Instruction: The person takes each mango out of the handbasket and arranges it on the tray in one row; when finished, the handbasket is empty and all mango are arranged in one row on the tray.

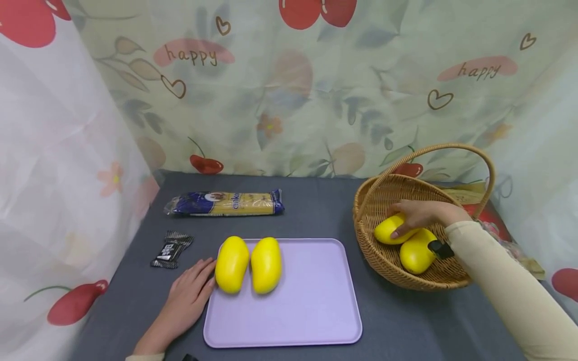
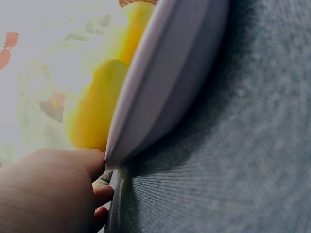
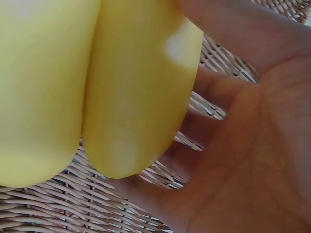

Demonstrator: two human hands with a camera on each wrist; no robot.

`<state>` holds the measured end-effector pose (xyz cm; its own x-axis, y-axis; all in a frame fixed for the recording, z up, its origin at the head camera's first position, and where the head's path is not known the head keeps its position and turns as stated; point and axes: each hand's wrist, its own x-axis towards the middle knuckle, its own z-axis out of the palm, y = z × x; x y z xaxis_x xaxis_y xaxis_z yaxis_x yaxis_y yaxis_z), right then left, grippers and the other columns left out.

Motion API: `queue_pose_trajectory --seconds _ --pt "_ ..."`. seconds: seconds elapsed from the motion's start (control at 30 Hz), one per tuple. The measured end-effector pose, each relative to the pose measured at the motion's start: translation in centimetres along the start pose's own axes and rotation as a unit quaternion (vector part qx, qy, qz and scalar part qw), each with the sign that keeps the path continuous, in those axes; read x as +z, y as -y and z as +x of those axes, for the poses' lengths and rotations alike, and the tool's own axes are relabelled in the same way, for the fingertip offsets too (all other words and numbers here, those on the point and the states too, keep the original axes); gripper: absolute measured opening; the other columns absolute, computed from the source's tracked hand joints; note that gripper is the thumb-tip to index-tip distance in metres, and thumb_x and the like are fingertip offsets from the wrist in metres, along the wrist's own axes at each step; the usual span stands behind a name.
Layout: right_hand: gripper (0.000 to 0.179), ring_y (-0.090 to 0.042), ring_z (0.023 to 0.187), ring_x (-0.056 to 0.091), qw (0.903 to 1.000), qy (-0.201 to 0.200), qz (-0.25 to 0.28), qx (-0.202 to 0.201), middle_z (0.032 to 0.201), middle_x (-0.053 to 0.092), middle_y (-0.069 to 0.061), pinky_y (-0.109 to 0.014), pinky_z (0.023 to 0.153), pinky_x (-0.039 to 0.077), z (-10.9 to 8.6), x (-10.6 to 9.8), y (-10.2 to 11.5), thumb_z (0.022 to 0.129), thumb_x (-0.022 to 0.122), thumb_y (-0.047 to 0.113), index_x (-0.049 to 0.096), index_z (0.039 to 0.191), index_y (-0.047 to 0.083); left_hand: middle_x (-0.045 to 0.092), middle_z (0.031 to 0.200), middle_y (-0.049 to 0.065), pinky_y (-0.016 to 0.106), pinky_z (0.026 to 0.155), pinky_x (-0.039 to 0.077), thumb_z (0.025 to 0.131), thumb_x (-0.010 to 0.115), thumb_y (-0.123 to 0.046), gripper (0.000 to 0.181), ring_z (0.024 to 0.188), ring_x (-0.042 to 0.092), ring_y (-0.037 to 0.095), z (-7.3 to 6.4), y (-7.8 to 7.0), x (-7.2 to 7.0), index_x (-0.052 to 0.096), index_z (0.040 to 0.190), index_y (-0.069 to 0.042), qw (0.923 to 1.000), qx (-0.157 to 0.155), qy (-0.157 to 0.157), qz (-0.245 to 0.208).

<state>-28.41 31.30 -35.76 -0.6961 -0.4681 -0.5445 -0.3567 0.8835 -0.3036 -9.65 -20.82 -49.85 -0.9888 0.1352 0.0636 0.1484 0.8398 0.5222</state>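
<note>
Inside the wicker basket [image 1: 377, 263], my right hand [image 1: 417, 213] curls its thumb and fingers round a yellow mango [image 1: 385, 231]. A second mango [image 1: 413, 255] lies against it in the basket; in the right wrist view the two sit side by side over the weave. My left hand [image 1: 187, 296] rests at the left edge of the lilac tray [image 1: 311, 296], fingers fairly straight and fingertips right at the rim. Two more mangoes, the left one [image 1: 232, 263] and the right one [image 1: 266, 265], lie on the tray's upper left part, close to that hand.
A pasta packet [image 1: 230, 204] lies behind the tray. Left of the tray is a small black wrapped packet [image 1: 170, 249]. The basket's tall handle [image 1: 456, 146] arches over its opening. Behind the basket lies a red package [image 1: 489, 220]. Patterned cloth [image 1: 289, 100] encloses the table.
</note>
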Motion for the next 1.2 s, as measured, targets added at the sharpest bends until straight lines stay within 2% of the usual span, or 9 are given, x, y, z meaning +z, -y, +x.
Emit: queue_pose_trajectory --seconds 0.23,0.5,0.63,0.8,0.93,1.07,1.2 --pt "0.077 -0.052 0.133 0.029 0.9998 0.009 0.01 0.011 0.145 0.036 -0.03 -0.065 0.106 0.028 -0.5 -0.2 0.3 0.084 0.069 0.048 0.045 0.14 0.002 0.038 0.151 0.009 0.062 0.109 0.017 0.103 0.035 -0.044 0.052 0.14 0.028 0.035 0.0 -0.1 0.0 0.041 0.146 -0.016 1.0 -0.002 0.001 0.001" --pt "0.075 -0.056 0.134 0.023 0.9996 -0.006 -0.023 -0.013 0.144 0.033 -0.035 -0.068 0.106 0.023 -0.6 0.0 0.5 0.085 0.069 0.047 0.046 0.139 0.0 0.038 0.151 0.009 0.062 0.109 0.017 0.103 0.034 -0.044 0.052 0.14 0.028 0.035 -0.1 0.1 0.1 0.041 0.146 -0.016 1.0 -0.003 0.001 0.002" --pt "0.074 -0.055 0.133 0.026 0.9997 -0.014 -0.021 -0.003 0.143 0.033 -0.034 -0.067 0.105 0.027 -0.7 0.1 0.7 0.084 0.07 0.046 0.047 0.137 0.001 0.038 0.151 0.009 0.061 0.109 0.017 0.103 0.034 -0.045 0.052 0.141 0.028 0.035 0.0 0.1 0.1 0.041 0.146 -0.016 1.0 -0.002 0.001 0.002" --pt "0.075 -0.048 0.127 0.039 0.9993 -0.035 -0.012 0.001 0.137 0.043 -0.029 -0.06 0.1 0.037 -1.2 -0.3 1.2 0.084 0.07 0.046 0.047 0.135 -0.004 0.039 0.151 0.009 0.061 0.109 0.017 0.103 0.035 -0.045 0.052 0.141 0.028 0.035 0.1 0.0 0.1 0.042 0.146 -0.016 1.0 0.0 0.0 0.002" --pt "0.072 -0.036 0.114 0.051 0.9981 -0.06 0.007 0.01 0.128 0.051 -0.023 -0.05 0.09 0.045 -2.1 -0.8 1.8 0.083 0.07 0.047 0.047 0.129 -0.004 0.039 0.15 0.009 0.061 0.109 0.017 0.103 0.035 -0.044 0.052 0.14 0.029 0.035 0.1 0.0 0.1 0.042 0.146 -0.015 1.0 0.003 -0.002 0.004" --pt "0.069 -0.025 0.1 0.052 0.9958 -0.087 0.021 0.02 0.12 0.053 -0.016 -0.038 0.081 0.045 -3.1 -1.1 2.4 0.083 0.07 0.051 0.045 0.124 0.001 0.039 0.15 0.01 0.061 0.108 0.017 0.103 0.036 -0.041 0.051 0.14 0.029 0.036 -0.1 -0.1 0.0 0.043 0.145 -0.014 1.0 0.004 -0.004 -0.001" --pt "0.073 -0.023 0.095 0.052 0.9922 -0.118 0.033 0.022 0.118 0.051 -0.017 -0.036 0.078 0.045 -4.3 -1.3 3.1 0.083 0.068 0.054 0.041 0.124 0.0 0.039 0.149 0.011 0.061 0.108 0.017 0.103 0.037 -0.041 0.05 0.14 0.029 0.036 -0.1 -0.3 -0.1 0.043 0.145 -0.013 1.0 0.005 -0.005 -0.005"
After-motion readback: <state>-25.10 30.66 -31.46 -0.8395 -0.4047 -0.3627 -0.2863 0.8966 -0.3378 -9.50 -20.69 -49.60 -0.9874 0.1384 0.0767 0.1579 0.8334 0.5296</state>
